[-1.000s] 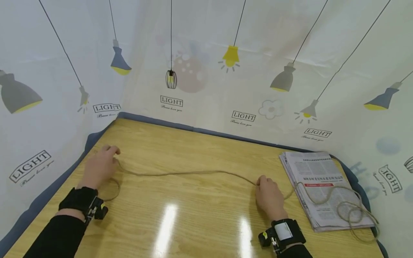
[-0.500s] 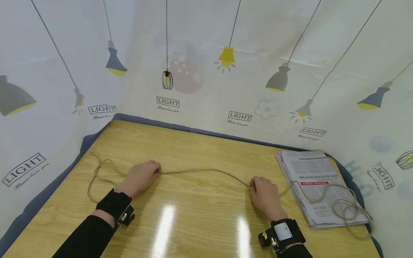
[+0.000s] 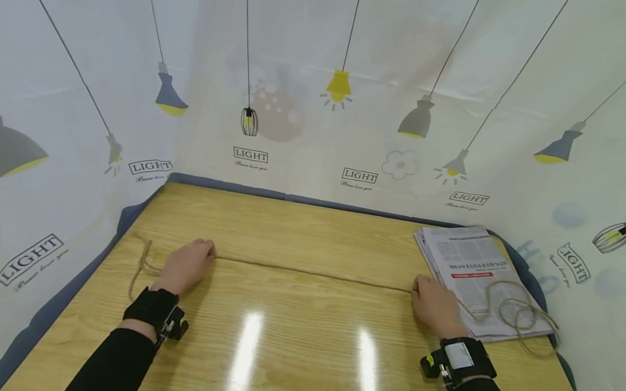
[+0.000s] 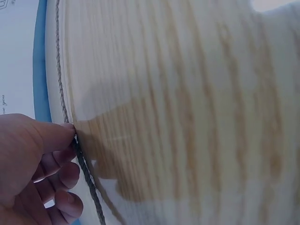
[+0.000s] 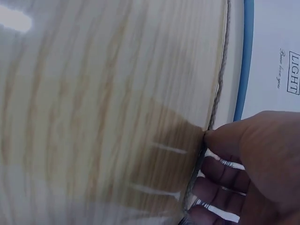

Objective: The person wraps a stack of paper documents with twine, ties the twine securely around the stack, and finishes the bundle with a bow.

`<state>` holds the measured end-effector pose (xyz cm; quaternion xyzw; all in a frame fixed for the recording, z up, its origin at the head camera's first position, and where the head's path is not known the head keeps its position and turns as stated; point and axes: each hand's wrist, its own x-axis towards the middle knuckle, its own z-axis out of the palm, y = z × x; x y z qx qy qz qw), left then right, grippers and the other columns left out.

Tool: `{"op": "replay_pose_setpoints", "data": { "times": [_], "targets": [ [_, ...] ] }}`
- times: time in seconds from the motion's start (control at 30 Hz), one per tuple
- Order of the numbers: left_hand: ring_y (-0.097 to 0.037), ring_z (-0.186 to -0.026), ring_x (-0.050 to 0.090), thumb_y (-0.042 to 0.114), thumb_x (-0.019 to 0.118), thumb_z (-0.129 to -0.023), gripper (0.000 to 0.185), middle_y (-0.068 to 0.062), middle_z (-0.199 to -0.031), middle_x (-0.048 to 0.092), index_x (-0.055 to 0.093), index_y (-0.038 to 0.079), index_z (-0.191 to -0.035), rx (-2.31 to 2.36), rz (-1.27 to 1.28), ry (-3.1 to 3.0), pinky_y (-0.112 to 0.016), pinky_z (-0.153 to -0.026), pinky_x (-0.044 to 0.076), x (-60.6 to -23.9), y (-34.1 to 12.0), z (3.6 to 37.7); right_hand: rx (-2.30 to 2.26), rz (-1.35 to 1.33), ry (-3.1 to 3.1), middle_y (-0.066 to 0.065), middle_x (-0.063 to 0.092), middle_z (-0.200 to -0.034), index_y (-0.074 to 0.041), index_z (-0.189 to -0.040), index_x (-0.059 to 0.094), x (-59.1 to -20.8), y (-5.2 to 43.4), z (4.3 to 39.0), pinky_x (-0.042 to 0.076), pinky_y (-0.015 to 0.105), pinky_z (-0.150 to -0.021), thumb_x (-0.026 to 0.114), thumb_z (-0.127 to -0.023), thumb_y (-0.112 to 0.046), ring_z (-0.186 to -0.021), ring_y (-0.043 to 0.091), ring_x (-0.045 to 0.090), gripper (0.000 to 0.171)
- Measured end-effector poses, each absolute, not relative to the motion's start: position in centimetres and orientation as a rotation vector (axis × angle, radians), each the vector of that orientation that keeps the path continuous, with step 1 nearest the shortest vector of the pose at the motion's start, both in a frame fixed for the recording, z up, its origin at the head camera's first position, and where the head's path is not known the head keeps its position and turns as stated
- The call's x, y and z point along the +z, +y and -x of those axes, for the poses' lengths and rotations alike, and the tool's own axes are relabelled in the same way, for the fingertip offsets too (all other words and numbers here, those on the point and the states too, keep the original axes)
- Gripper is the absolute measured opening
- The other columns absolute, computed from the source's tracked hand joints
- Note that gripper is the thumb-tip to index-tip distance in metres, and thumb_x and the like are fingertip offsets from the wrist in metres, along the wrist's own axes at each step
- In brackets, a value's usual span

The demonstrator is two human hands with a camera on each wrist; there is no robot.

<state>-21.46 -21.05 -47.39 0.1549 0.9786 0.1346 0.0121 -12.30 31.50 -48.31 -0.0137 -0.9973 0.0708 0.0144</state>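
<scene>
A thin brown rope (image 3: 313, 273) runs nearly straight across the wooden table between my two hands. My left hand (image 3: 185, 266) pinches it on the left side; in the left wrist view the thumb and forefinger grip the rope (image 4: 61, 89) and the other fingers curl loosely beside it. On the right, my right hand (image 3: 437, 307) pinches the rope near the newspaper stack, and the right wrist view shows the thumb tip pressing the rope (image 5: 217, 101) against the fingers. Past the left hand a loose tail bends over the table; past the right hand the rope lies in loops on the newspapers.
A stack of folded newspapers (image 3: 469, 252) lies at the table's right end. The wooden table (image 3: 293, 336) has a blue-grey border (image 3: 283, 196) along its back and sides. Behind it hangs a white sheet (image 3: 293, 65) printed with lamps.
My left hand first moved right along the rope, then slightly back left. My right hand has shifted right towards the newspapers, and the sagging rope between the hands is now straighter.
</scene>
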Motion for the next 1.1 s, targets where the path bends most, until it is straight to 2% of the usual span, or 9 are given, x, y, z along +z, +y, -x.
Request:
{"op": "replay_pose_setpoints", "data": {
  "times": [0.17, 0.37, 0.53, 0.7, 0.83, 0.97, 1.1],
  "targets": [
    [-0.018, -0.07, 0.053, 0.01, 0.059, -0.096, 0.005, -0.008, -0.087, 0.061, 0.064, 0.008, -0.096, 0.431, -0.47, 3.036, -0.034, -0.062, 0.044, -47.2, -20.9, 21.5, 0.331, 0.229, -3.231, 0.008, 0.054, -0.072, -0.005, -0.086, 0.051, -47.0, 32.5, 11.7, 0.036, 0.034, -0.051, 0.056, -0.093, -0.017, -0.06, 0.021, 0.05, 0.014],
    [-0.02, -0.076, 0.057, 0.011, 0.058, -0.096, 0.007, -0.008, -0.09, 0.063, 0.065, 0.01, -0.096, 0.421, -0.484, 3.022, -0.04, -0.068, 0.049, -47.1, -20.4, 21.4, 0.344, 0.365, -3.297, 0.011, 0.056, -0.073, -0.003, -0.086, 0.053, -45.8, 32.7, 11.8, 0.037, 0.037, -0.051, 0.049, -0.092, -0.015, -0.062, 0.023, 0.052, 0.014],
    [-0.018, -0.075, 0.057, 0.013, 0.061, -0.094, 0.01, -0.007, -0.092, 0.063, 0.065, 0.009, -0.103, 0.458, -0.545, 3.058, -0.036, -0.065, 0.048, -47.1, -19.7, 21.3, 0.308, 0.301, -3.121, 0.02, 0.063, -0.089, 0.0, -0.1, 0.059, -46.3, 32.3, 12.5, 0.046, 0.044, -0.055, 0.054, -0.091, -0.009, -0.072, 0.033, 0.062, 0.014],
    [-0.021, -0.082, 0.062, 0.011, 0.064, -0.093, 0.017, -0.009, -0.099, 0.064, 0.065, 0.009, -0.109, 0.496, -0.598, 3.091, -0.037, -0.066, 0.05, -46.9, -18.5, 21.1, 0.24, 0.25, -2.926, 0.034, 0.055, -0.107, 0.008, -0.116, 0.054, -46.5, 32.3, 13.7, 0.048, 0.056, -0.067, 0.059, -0.089, -0.007, -0.088, 0.049, 0.058, 0.032],
    [-0.023, -0.088, 0.064, 0.009, 0.064, -0.092, 0.018, -0.008, -0.102, 0.066, 0.066, 0.01, -0.11, 0.521, -0.661, 3.095, -0.036, -0.067, 0.052, -47.1, -17.3, 21.1, 0.216, 0.369, -3.003, 0.04, 0.051, -0.108, 0.016, -0.117, 0.046, -46.2, 33.1, 14.5, 0.044, 0.063, -0.073, 0.057, -0.091, -0.015, -0.095, 0.057, 0.053, 0.041],
    [-0.022, -0.088, 0.064, 0.01, 0.065, -0.093, 0.017, -0.007, -0.103, 0.066, 0.066, 0.012, -0.109, 0.564, -0.718, 3.097, -0.034, -0.067, 0.052, -47.4, -16.1, 21.0, 0.209, 0.514, -3.154, 0.042, 0.053, -0.102, 0.018, -0.111, 0.048, -46.1, 34.1, 14.9, 0.046, 0.062, -0.074, 0.057, -0.093, -0.025, -0.094, 0.057, 0.054, 0.048],
    [-0.021, -0.091, 0.063, 0.013, 0.064, -0.094, 0.017, -0.005, -0.104, 0.066, 0.066, 0.014, -0.111, 0.587, -0.749, 3.094, -0.035, -0.071, 0.052, -47.5, -15.2, 20.9, 0.2, 0.521, -3.214, 0.038, 0.058, -0.093, 0.017, -0.103, 0.052, -46.2, 35.1, 15.3, 0.049, 0.057, -0.066, 0.059, -0.095, -0.025, -0.082, 0.052, 0.06, 0.044]
  ]
}}
